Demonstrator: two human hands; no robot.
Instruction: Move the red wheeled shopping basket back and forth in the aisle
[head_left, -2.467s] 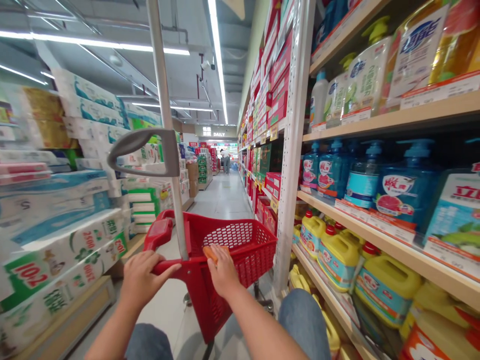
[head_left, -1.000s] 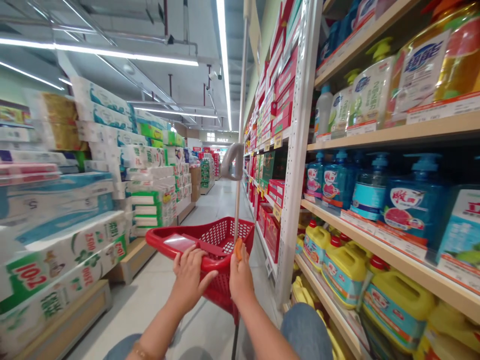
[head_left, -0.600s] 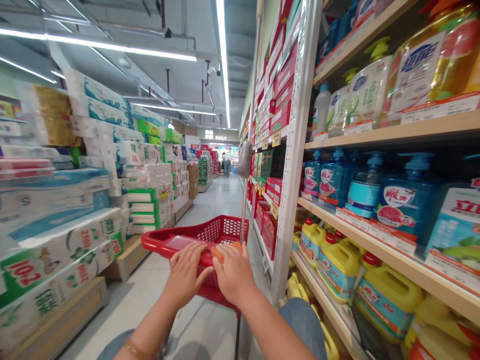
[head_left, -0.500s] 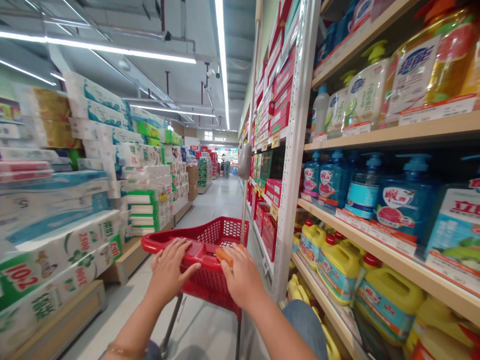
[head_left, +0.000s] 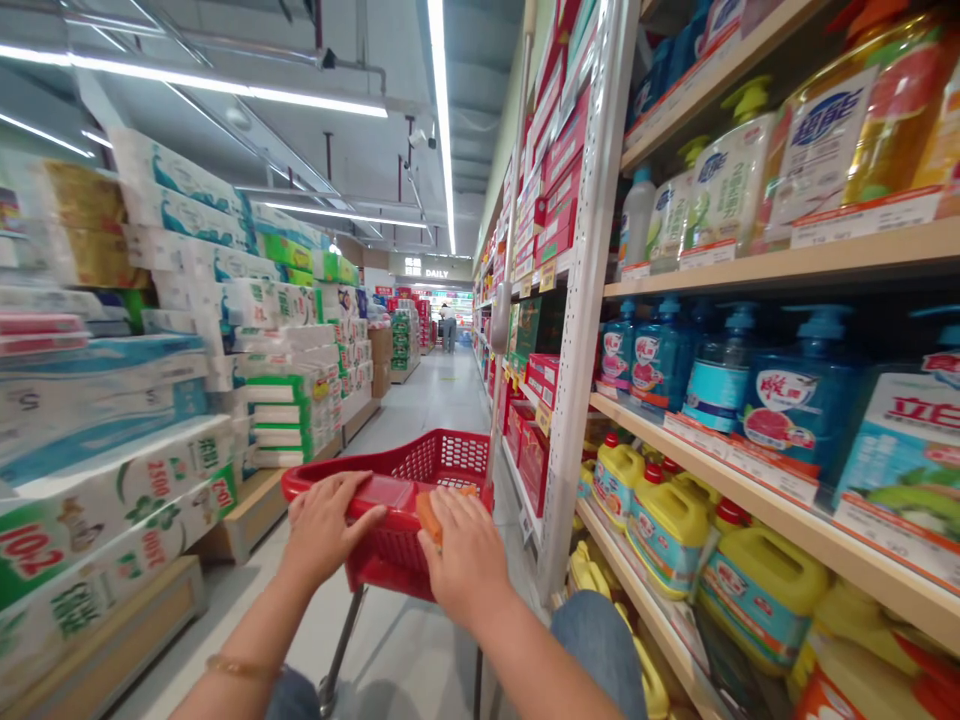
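A red plastic shopping cart (head_left: 442, 458) stands in front of me in a shop aisle. Its near rim is under both hands. My left hand (head_left: 324, 525) lies on the left part of the red handle bar, fingers curled over it. My right hand (head_left: 465, 555) rests on the right part of the bar, next to a small orange thing (head_left: 429, 517) that sits under my fingers. A grey pole (head_left: 507, 270) with a handle rises from the cart's right side. My knee in blue jeans (head_left: 596, 640) shows below.
Shelves on the right hold blue pump bottles (head_left: 791, 395), yellow jugs (head_left: 679, 520) and red boxes (head_left: 559, 170). Stacked tissue packs (head_left: 120, 440) line the left on wooden pallets. The grey floor (head_left: 435, 395) runs ahead, where a person (head_left: 448, 325) stands far off.
The cart has swung from slanting left to pointing down the aisle, its pole moving rightwards. My left hand slid left along the bar; both hands stay on it.
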